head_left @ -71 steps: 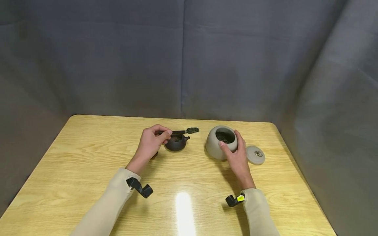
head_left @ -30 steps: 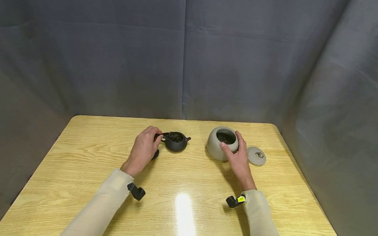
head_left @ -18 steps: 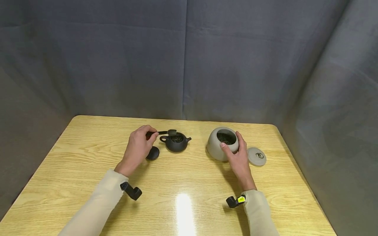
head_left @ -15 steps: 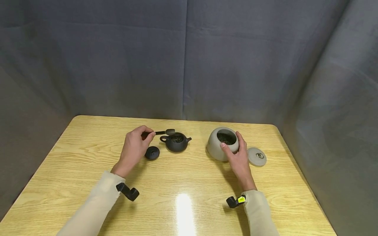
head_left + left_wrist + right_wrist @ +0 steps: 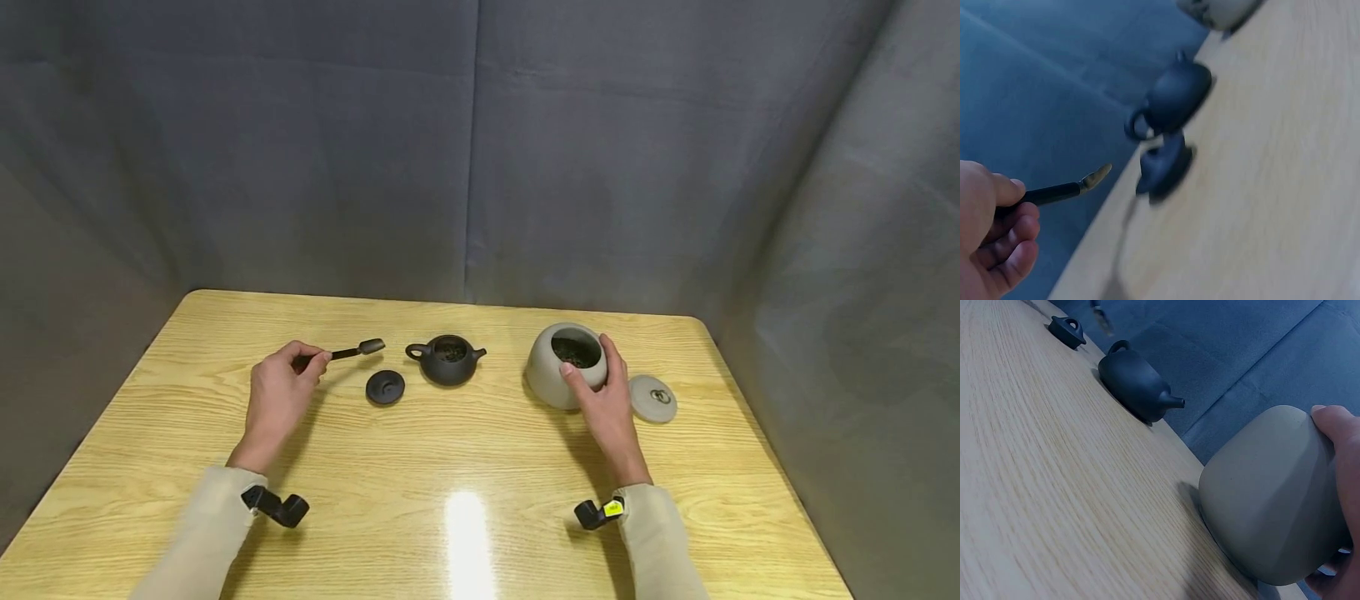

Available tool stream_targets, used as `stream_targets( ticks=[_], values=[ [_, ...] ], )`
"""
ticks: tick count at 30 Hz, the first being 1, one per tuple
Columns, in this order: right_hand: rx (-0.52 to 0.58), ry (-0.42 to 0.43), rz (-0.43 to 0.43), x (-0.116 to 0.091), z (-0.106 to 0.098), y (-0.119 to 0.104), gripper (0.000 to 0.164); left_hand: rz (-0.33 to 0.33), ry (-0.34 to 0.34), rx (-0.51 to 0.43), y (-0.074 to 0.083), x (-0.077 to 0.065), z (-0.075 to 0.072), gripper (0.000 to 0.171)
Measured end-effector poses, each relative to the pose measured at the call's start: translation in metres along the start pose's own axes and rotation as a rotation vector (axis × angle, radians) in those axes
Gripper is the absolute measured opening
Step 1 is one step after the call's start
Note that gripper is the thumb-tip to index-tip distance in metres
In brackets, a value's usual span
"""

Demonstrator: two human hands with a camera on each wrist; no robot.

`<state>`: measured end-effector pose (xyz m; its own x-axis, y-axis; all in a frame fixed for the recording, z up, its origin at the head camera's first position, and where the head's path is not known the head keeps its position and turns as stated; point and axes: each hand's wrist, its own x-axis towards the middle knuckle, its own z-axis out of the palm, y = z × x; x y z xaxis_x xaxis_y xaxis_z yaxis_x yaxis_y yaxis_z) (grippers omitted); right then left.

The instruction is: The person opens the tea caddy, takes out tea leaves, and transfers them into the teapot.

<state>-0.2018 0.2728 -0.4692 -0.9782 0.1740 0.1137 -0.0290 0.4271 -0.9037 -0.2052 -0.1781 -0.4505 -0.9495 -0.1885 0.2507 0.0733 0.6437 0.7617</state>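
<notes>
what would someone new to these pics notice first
Probably the big grey jar, tilted open on the right of the table with the right hand holding it. Next, the small dark teapot, lidless near the middle, and the left hand pinching a dark-handled scoop above the table on the left.

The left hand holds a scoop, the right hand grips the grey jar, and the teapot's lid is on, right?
Not quite: the head view shows the teapot uncovered, its black lid lying beside it on the table. The rest is right.
</notes>
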Motion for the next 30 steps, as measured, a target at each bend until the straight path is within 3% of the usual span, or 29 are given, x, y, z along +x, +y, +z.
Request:
stream_targets(
  ticks=[6,11,16,23,30],
  values=[
    [0.013,-0.006,0.009,-0.002,-0.001,-0.001,0.086,-0.058,0.026,0.08,-0.022,-0.008,-0.011,0.026],
    [0.011,-0.01,0.007,-0.002,-0.001,-0.001,0.086,-0.032,0.009,0.12,-0.031,-0.013,-0.014,0.028],
    [0.006,-0.005,0.005,0.0,0.0,-0.002,0.087,0.037,-0.074,0.207,-0.035,-0.018,-0.016,0.029],
    [-0.005,0.008,0.003,0.001,0.0,0.0,0.087,0.038,-0.255,0.334,-0.03,-0.025,-0.019,0.025],
    [0.007,0.0,0.004,0.0,0.001,0.001,0.084,0.104,-0.266,0.497,-0.021,-0.03,-0.014,0.025]
  ],
)
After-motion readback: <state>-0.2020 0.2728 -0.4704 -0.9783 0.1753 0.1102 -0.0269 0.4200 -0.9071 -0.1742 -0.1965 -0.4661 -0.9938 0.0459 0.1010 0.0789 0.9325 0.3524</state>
